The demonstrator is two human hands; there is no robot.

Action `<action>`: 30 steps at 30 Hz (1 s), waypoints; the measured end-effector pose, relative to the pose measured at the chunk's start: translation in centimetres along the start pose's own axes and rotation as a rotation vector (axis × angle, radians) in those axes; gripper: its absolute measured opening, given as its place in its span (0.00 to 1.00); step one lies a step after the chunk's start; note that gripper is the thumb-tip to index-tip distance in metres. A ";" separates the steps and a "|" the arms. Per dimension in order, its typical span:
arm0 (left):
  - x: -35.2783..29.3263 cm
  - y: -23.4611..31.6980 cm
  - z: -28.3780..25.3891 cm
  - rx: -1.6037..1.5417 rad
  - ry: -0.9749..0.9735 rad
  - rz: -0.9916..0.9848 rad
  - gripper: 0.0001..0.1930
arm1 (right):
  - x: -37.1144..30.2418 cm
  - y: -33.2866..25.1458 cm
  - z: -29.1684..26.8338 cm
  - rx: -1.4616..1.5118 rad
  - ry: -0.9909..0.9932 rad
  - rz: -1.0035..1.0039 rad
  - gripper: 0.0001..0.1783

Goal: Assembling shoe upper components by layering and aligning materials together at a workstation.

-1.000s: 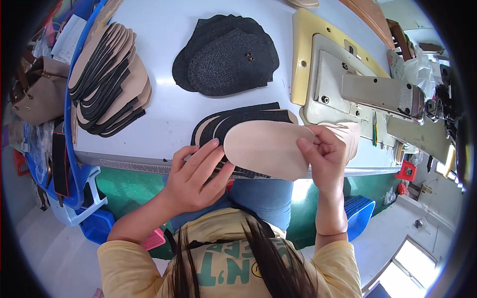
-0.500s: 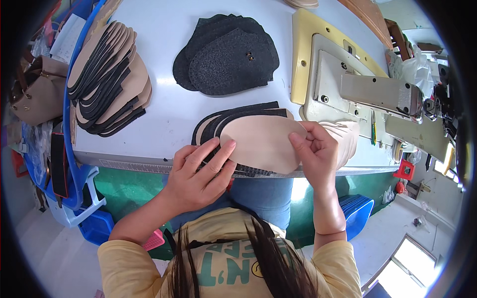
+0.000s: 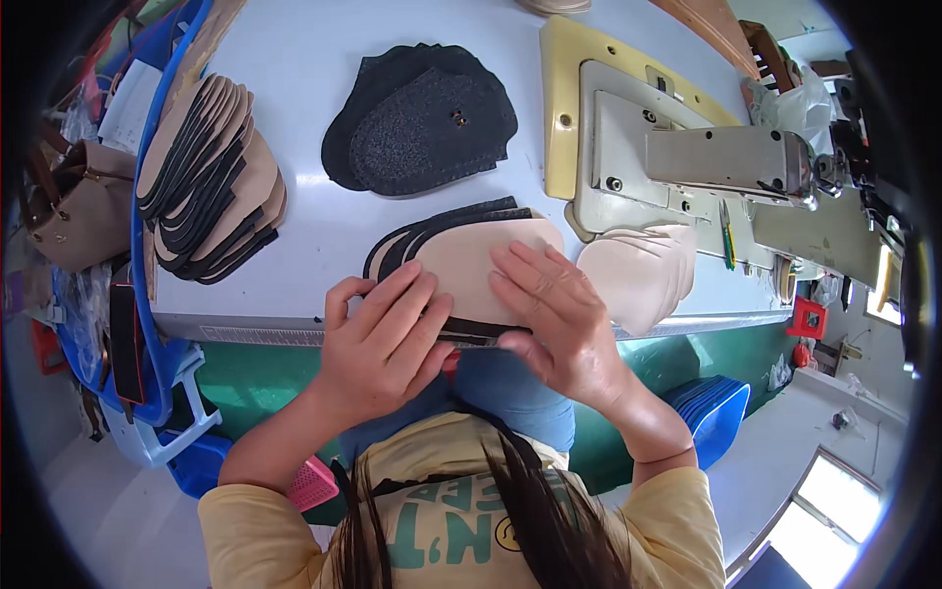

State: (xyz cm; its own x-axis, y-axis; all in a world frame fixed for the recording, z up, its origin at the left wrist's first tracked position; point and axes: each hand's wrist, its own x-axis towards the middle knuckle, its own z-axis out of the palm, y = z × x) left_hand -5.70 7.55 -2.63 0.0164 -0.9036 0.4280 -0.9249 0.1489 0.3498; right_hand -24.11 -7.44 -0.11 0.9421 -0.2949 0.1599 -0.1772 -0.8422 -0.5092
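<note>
A beige, round-ended flat piece (image 3: 461,270), perhaps of leather, lies on a small stack of black-edged pieces (image 3: 392,247) at the table's front edge. My right hand (image 3: 569,324) rests flat over its right part, fingers stretched out and thumb apart. On the left end lie the spread fingertips of my left hand (image 3: 378,344), also open. Just right of my right hand is a fanned stack of plain beige pieces (image 3: 628,275). Beyond the hands sits a pile of black textured pieces (image 3: 422,133), the top one bearing a small brass-coloured spot.
Fanned beige and black pieces (image 3: 221,187) lie at the left of the white table (image 3: 294,59). A sewing machine (image 3: 726,162) with a yellow-edged base stands at the right, a thread snipper (image 3: 728,238) near it. A brown handbag (image 3: 83,211) is at far left.
The beige piece, held up between both hands before, now lies on the black-edged stack. My right hand has let go of its edge and flattened on top. The view has shifted slightly.
</note>
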 end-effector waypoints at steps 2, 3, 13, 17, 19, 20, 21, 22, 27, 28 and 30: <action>1.2 -0.6 0.4 -0.108 0.042 -0.013 0.24 | 0.4 1.2 -0.3 0.042 0.135 0.001 0.23; 2.1 -0.6 0.6 -0.105 0.047 -0.007 0.24 | 1.1 1.4 -0.5 0.037 0.140 -0.002 0.23; 5.2 -0.3 1.8 -0.130 0.043 -0.201 0.35 | 2.5 1.2 0.7 -0.246 0.269 0.139 0.20; 4.6 -0.1 2.2 -0.080 0.127 -0.154 0.32 | 2.4 1.6 1.0 -0.245 0.340 0.058 0.18; 4.9 -0.1 2.2 -0.088 0.148 -0.147 0.32 | 2.5 1.7 0.9 -0.227 0.341 0.057 0.18; 5.3 0.0 2.0 -0.127 0.139 -0.202 0.30 | 2.7 1.6 0.8 -0.174 0.353 0.094 0.18; 5.5 0.0 1.9 -0.167 0.131 -0.257 0.29 | 2.8 1.5 0.7 -0.121 0.364 0.130 0.19; 5.4 0.0 1.8 -0.166 0.131 -0.258 0.29 | 2.7 1.6 0.7 -0.120 0.363 0.130 0.19; 5.0 -0.3 2.3 -0.119 0.120 -0.182 0.28 | 2.3 1.7 0.8 -0.207 0.301 0.122 0.19; 4.9 -0.3 2.4 -0.120 0.119 -0.181 0.28 | 2.3 1.7 0.9 -0.207 0.301 0.124 0.19; 4.6 -0.2 2.4 -0.099 0.134 -0.181 0.26 | 2.4 1.6 1.0 -0.282 0.384 0.045 0.18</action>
State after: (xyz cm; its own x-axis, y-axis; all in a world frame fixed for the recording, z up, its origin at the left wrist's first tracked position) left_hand -6.36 2.37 -2.76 0.2353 -0.8588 0.4552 -0.8607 0.0335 0.5080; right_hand -21.82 -9.06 -1.41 0.7677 -0.4348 0.4707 -0.3360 -0.8986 -0.2820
